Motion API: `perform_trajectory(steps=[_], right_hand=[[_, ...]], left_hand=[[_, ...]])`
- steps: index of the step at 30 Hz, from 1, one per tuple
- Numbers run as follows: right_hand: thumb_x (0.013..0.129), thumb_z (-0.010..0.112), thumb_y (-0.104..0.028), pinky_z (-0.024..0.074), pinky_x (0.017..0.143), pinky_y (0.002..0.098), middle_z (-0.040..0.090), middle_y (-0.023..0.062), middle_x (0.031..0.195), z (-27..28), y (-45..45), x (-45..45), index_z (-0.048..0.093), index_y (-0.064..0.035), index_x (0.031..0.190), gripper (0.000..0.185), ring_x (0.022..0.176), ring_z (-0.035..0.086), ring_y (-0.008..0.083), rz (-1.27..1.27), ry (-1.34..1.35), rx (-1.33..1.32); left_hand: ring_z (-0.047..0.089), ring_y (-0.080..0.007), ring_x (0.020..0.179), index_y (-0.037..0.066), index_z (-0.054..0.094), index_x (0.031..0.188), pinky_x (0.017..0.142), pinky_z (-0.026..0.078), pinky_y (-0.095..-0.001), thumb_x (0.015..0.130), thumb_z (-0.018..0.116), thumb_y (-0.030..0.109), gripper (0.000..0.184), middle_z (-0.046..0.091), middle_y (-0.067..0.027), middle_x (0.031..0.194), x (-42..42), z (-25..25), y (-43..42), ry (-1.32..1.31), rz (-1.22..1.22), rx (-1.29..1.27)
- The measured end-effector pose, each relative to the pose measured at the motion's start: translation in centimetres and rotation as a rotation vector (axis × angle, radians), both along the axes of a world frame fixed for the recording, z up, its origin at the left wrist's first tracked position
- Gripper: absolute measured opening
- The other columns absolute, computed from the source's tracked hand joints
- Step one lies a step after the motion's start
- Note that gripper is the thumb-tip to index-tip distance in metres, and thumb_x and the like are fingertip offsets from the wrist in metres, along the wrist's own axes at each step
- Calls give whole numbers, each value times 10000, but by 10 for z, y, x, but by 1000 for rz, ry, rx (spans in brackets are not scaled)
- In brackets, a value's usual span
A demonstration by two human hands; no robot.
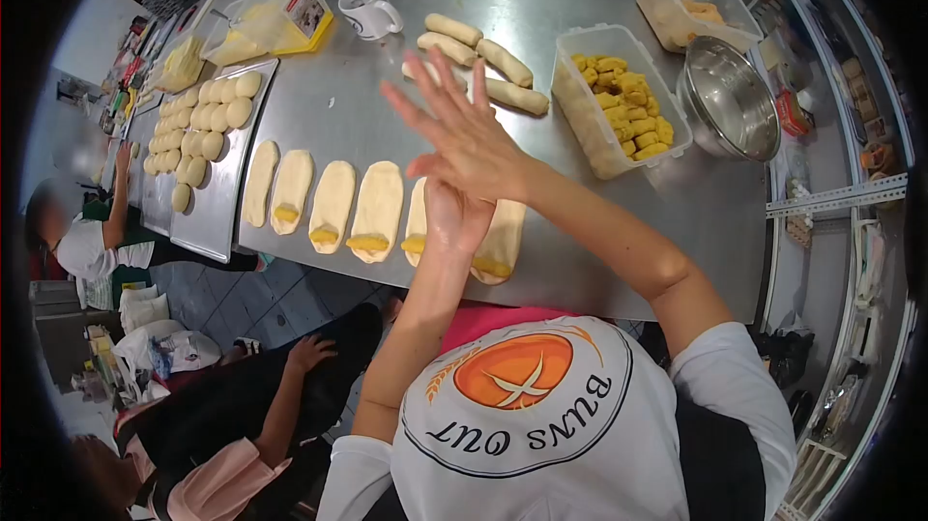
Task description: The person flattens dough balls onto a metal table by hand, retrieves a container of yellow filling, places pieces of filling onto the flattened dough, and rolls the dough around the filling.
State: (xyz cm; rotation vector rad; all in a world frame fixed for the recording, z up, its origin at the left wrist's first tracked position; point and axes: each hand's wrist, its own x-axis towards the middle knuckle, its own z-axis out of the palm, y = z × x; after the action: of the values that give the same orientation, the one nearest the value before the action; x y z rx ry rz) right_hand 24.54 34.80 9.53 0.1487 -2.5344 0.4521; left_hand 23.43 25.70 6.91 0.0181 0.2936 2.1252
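Observation:
My right hand is open, its fingers spread, above the metal table. Crossing beneath it, my left hand shows its palm and wrist, while its fingers are hidden. The two hands overlap and seem to touch; no object is visible in them. Below and to their left lies a row of flattened dough ovals, most with a yellow filling piece at the near end. The leftmost dough oval shows no filling. Beyond my fingers lie several rolled dough logs, partly covered by my right hand.
Right of my hands stand a plastic tub of yellow filling, a metal bowl and another tub. A mug stands farther back. Dough balls fill a left-hand tray. Co-workers are at the left, one close by.

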Motion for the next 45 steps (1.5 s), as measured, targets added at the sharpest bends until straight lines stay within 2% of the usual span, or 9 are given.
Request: perform_trajectory(steps=[4,8,11,18,22,27,34,37,45], right_hand=[[835,469,-512,51,987,664,93,189,1466,13,15,-23,183,-164,1421,739,1343,83,401,-134,236,-142],[874,427,-499,128,1043,540,194,177,1441,40,33,-4,239,-131,1404,672,1336,167,353,-62,339,-442],[889,396,-508,171,1065,437,247,169,1423,37,29,10,279,-92,1385,658,1329,213,319,0,324,-470],[905,411,-466,205,1066,381,308,127,1406,40,26,54,316,-41,1360,630,1314,259,257,-161,279,-663],[908,479,-347,235,1056,365,328,105,1398,39,41,85,324,-46,1356,561,1296,298,230,-426,213,-624],[877,549,-120,303,1022,343,374,87,1369,22,55,107,353,-66,1347,512,1270,340,203,-507,238,-807],[881,539,-100,323,1005,319,393,104,1349,43,60,118,395,-63,1323,466,1251,363,193,-653,361,-711],[878,547,-101,330,996,307,404,94,1339,45,69,120,405,-68,1317,463,1238,374,183,-661,383,-676],[856,558,-159,464,723,249,664,73,842,48,131,131,640,-29,986,201,795,614,138,-676,69,-628]], left_hand=[[554,-151,821,115,540,942,751,467,-292,935,375,420,347,583,5,880,-20,-10,-16,-8,26,-58],[310,-73,520,147,383,707,429,275,-195,904,411,489,396,320,43,609,-44,2,-31,-154,119,-180],[256,-65,476,146,374,697,401,237,-187,907,409,481,398,289,51,584,-71,-15,-46,-109,71,-22],[300,-68,489,126,425,716,450,273,-210,917,355,513,441,336,45,585,-180,-11,-139,392,576,-507],[494,-207,968,62,458,1100,817,422,-343,934,438,331,317,506,-85,1041,-273,-55,-233,382,571,-741],[535,-180,948,40,457,1136,800,449,-313,909,498,165,262,544,-94,1010,-301,-69,-271,548,623,-1031],[577,-158,807,7,563,1050,701,463,-261,858,577,122,225,603,-105,902,-313,-104,-278,808,564,-1299],[574,-145,775,-13,578,1040,675,457,-250,830,594,89,234,614,-103,894,-330,-122,-288,1379,662,-1689],[582,-149,766,-2,542,1135,665,465,-242,851,576,97,303,608,-110,940,-313,-99,-287,1099,715,-1279]])
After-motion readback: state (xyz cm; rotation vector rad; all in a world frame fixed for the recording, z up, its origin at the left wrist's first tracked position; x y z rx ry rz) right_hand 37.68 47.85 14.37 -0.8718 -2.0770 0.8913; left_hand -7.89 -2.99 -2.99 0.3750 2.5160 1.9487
